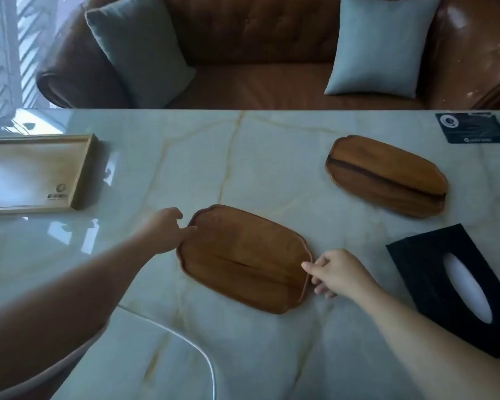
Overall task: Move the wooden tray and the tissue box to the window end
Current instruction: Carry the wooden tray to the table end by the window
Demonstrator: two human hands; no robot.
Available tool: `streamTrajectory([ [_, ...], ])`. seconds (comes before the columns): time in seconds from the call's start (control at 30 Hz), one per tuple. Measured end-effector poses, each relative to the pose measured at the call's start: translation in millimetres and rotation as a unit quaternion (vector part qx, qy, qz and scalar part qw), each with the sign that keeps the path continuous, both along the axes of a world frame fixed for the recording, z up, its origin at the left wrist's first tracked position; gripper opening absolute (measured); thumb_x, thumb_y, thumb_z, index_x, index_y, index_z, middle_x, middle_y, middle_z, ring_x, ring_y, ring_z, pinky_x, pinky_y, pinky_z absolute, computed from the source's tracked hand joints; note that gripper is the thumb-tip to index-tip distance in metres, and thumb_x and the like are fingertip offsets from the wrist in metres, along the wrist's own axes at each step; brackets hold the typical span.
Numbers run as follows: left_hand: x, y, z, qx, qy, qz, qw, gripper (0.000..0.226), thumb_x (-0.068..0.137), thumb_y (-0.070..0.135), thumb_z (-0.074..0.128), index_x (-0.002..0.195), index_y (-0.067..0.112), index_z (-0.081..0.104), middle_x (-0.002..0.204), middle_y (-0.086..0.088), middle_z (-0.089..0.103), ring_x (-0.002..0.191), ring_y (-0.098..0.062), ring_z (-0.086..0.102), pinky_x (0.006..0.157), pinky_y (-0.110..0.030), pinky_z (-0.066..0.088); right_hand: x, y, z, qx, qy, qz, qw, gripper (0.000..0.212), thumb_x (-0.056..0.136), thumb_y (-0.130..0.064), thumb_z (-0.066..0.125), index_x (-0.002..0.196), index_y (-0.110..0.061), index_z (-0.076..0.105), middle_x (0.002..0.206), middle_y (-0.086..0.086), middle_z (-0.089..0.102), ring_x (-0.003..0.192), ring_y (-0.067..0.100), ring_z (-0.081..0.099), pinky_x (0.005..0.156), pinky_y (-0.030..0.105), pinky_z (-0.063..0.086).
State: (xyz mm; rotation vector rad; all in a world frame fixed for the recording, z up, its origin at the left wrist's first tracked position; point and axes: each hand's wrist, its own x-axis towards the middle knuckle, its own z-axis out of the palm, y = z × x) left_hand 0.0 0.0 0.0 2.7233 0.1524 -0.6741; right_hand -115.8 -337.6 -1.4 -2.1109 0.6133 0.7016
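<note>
A dark oval wooden tray point(244, 258) lies flat in the middle of the marble table point(272, 157). My left hand point(163, 230) pinches its far left rim between thumb and fingers. My right hand point(337, 272) pinches its near right rim. A second wooden tray point(386, 176) of the same shape lies further back on the right. The black tissue box point(456, 287), with a white tissue in its oval slot, stands at the right edge, a little right of my right hand. The window is on the left.
A pale square wooden tray point(78, 171) sits at the left end by the window. A black card point(471, 128) lies at the far right corner. Behind the table stands a brown leather sofa point(257, 44) with two grey cushions.
</note>
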Motion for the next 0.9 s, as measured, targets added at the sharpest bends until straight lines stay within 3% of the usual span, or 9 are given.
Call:
streamTrajectory([
  [0.17, -0.6, -4.5, -15.5, -0.011, 0.024, 0.022, 0.999, 0.032, 0.080, 0.033, 0.071, 0.099, 0.008, 0.066, 0.098, -0.014, 0.069, 0.077, -0.028, 0.058, 0.072, -0.034, 0.046, 1.4, 1.4, -15.8, 0.020, 0.024, -0.035, 0.999, 0.026, 0.088, -0.023, 0.071, 0.073, -0.007, 0.057, 0.062, 0.011, 0.070, 0.050, 0.021, 0.072, 0.050, 0.040, 0.060],
  [0.37, 10.7, -13.2, -14.8, -0.101, 0.008, 0.117, 0.988, 0.011, 0.079, 0.015, 0.070, 0.074, 0.010, 0.061, 0.067, -0.011, 0.066, 0.063, -0.033, 0.068, 0.070, -0.048, 0.059, 18.7, -12.6, -11.1, -0.001, -0.025, -0.039, 0.999, 0.022, 0.092, -0.023, 0.065, 0.075, -0.011, 0.054, 0.057, 0.010, 0.070, 0.055, 0.032, 0.072, 0.062, 0.051, 0.062],
  [0.5, 38.8, -36.0, 10.2, -0.185, -0.010, 0.152, 0.971, 0.008, 0.081, 0.008, 0.069, 0.075, 0.005, 0.064, 0.063, -0.014, 0.063, 0.058, -0.032, 0.065, 0.069, -0.047, 0.060, 55.3, -40.9, 12.5, -0.022, -0.089, -0.050, 0.994, 0.022, 0.090, -0.025, 0.066, 0.075, -0.012, 0.056, 0.058, 0.007, 0.069, 0.052, 0.026, 0.072, 0.063, 0.048, 0.062],
  [0.7, 94.8, -102.0, 50.3, -0.266, -0.033, 0.146, 0.952, 0.005, 0.083, 0.005, 0.069, 0.084, 0.001, 0.065, 0.073, -0.015, 0.064, 0.055, -0.027, 0.064, 0.049, -0.030, 0.059, 99.6, -99.8, 50.1, -0.014, -0.140, -0.085, 0.986, 0.015, 0.091, -0.022, 0.066, 0.084, -0.012, 0.060, 0.075, 0.013, 0.072, 0.062, 0.024, 0.074, 0.064, 0.047, 0.064],
  [0.9, 139.2, -181.5, 54.7, -0.286, -0.034, 0.099, 0.952, 0.009, 0.083, 0.007, 0.070, 0.086, 0.001, 0.065, 0.079, -0.019, 0.066, 0.062, -0.035, 0.067, 0.064, -0.042, 0.060, 115.5, -169.0, 57.2, -0.006, -0.150, -0.148, 0.978, 0.028, 0.084, -0.028, 0.075, 0.095, -0.008, 0.057, 0.085, 0.016, 0.068, 0.073, 0.031, 0.073, 0.066, 0.051, 0.063],
])
